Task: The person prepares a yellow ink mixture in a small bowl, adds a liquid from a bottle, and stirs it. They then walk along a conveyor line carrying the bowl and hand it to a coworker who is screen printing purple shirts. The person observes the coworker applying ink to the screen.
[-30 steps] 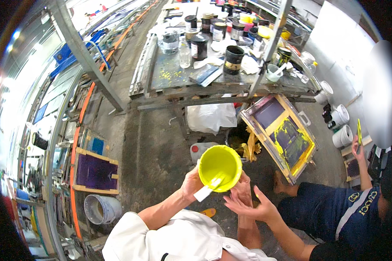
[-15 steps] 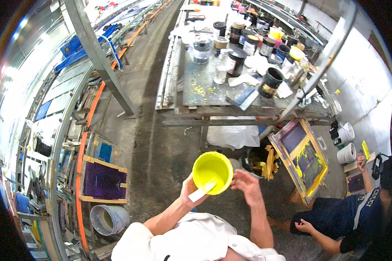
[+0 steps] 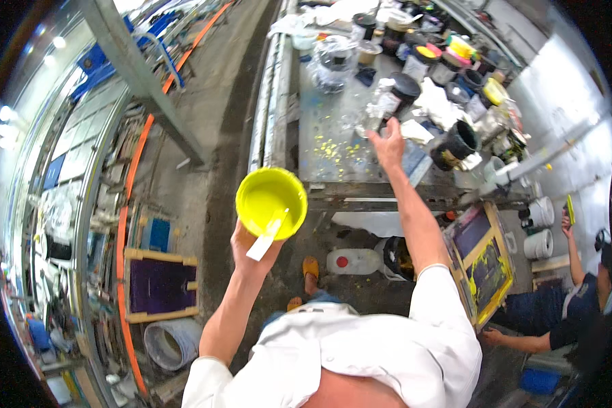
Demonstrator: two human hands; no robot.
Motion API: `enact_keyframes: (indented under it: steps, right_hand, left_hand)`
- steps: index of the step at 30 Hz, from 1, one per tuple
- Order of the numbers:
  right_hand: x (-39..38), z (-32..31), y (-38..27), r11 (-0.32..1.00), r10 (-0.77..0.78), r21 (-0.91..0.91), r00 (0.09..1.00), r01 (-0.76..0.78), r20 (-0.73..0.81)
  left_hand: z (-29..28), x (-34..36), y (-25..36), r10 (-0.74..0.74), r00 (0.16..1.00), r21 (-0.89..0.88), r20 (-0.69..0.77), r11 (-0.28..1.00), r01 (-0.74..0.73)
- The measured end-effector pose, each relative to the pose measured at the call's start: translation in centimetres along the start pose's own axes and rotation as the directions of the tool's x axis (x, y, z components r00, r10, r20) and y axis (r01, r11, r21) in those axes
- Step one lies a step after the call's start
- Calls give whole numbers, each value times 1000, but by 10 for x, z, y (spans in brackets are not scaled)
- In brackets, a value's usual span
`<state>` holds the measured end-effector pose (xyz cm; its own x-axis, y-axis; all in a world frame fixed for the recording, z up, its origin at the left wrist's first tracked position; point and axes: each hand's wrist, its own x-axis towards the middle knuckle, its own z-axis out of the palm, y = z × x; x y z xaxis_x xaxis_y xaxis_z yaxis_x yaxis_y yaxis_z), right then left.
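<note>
My left hand (image 3: 243, 246) grips a tub of bright yellow ink (image 3: 264, 189) from below and keeps it tilted toward me. A flat white spatula (image 3: 268, 236) leans in the ink, its end sticking out over the near rim. My right arm stretches over the table, and my right hand (image 3: 388, 145) is open, thumb and fingers apart. Just beyond its fingertips stands a clear plastic bottle (image 3: 375, 112); whether they touch it I cannot tell. Behind the bottle is a black-lidded jar (image 3: 404, 92), and a dark open tub (image 3: 457, 144) tilts farther right.
Yellow spatters mark the metal table (image 3: 319, 162), crowded with ink jars toward the back. A yellow-smeared screen frame (image 3: 486, 272) leans below, by a co-worker (image 3: 557, 306) at right. A white jug (image 3: 353, 261) lies underneath. At left are a purple screen (image 3: 160, 285) and a bucket (image 3: 173, 343).
My right hand has left the tub's side and reached forward over the table toward the bottle. The tub has moved left and forward in my left hand. My view has shifted closer to the table.
</note>
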<state>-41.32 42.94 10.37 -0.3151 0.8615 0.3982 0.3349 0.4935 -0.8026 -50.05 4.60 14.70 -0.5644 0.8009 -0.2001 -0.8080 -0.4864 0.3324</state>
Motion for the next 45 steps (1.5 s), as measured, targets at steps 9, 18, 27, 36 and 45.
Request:
enact_keyframes:
  steps: [9,18,27,36,45]
  right_hand:
    - [41,55,12,999,6,35,981,1,-196]
    - [38,14,-11,997,-28,76,999,29,-18]
    - [-10,-99,-98,930,-201,-257,948,264,247]
    - [-46,-149,-121,863,-151,-435,953,256,261]
    - [-46,-154,-114,814,-204,-466,922,346,328]
  left_hand:
    - [13,70,-4,-29,997,-180,-74,984,15]
    - [18,110,-12,-147,980,-185,-134,975,121]
    - [27,146,-21,-372,925,-35,-79,928,370]
    - [33,167,-44,-512,855,100,-81,849,518]
    - [47,163,-51,-531,841,100,103,847,522]
